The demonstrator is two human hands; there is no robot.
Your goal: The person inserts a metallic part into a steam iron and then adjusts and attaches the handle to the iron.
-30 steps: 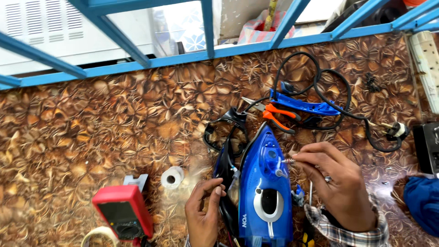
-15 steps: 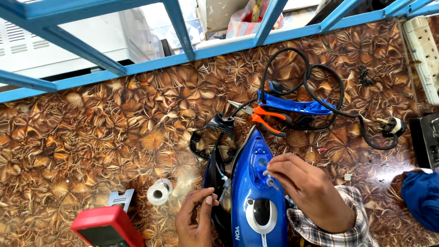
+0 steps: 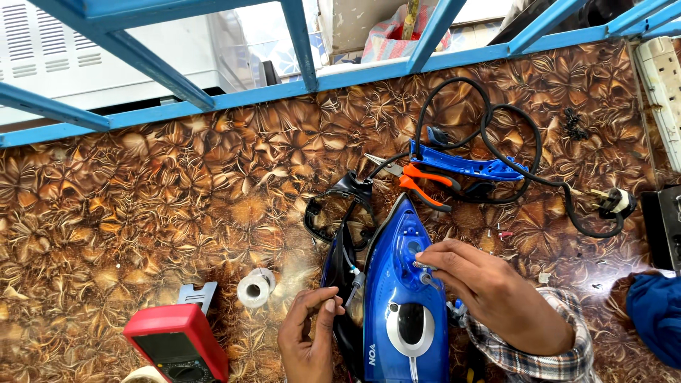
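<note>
Right hand point(image 3: 496, 301) is seen in the head view laid over the right flank of the iron point(image 3: 404, 298), which serves as the landmark for everything else. Its fingers are curled, and the thumb and forefinger are pinched on a small metal part point(image 3: 420, 264) at the iron's upper face, just below the round opening near the nose. Whether that part is a screw or a fitting cannot be told. The wrist enters from the lower right in a checked sleeve point(image 3: 560, 340), with the knuckles raised and the palm turned down toward the iron.

The iron is laid flat on the patterned table point(image 3: 142, 213), its long axis running nearly straight away from the person, nose far and heel near. It lies directly under and to the left of the right hand, so that hand is the nearer one to the pinched part.

Left hand point(image 3: 306, 337) is held at the iron's left side, near the heel, with the fingers loosely bent. A thin wire point(image 3: 352, 284) is nipped between its fingertips, at the black shell point(image 3: 340, 234) that stands open against the iron's left edge.

Beyond the iron's nose, orange-handled pliers point(image 3: 418, 183) and a blue handle piece point(image 3: 468, 167) are lying, ringed by the black cord point(image 3: 525, 142). To the iron's left, a white tape roll point(image 3: 253, 289) and a red meter point(image 3: 177, 344) are placed well apart from both hands.
</note>
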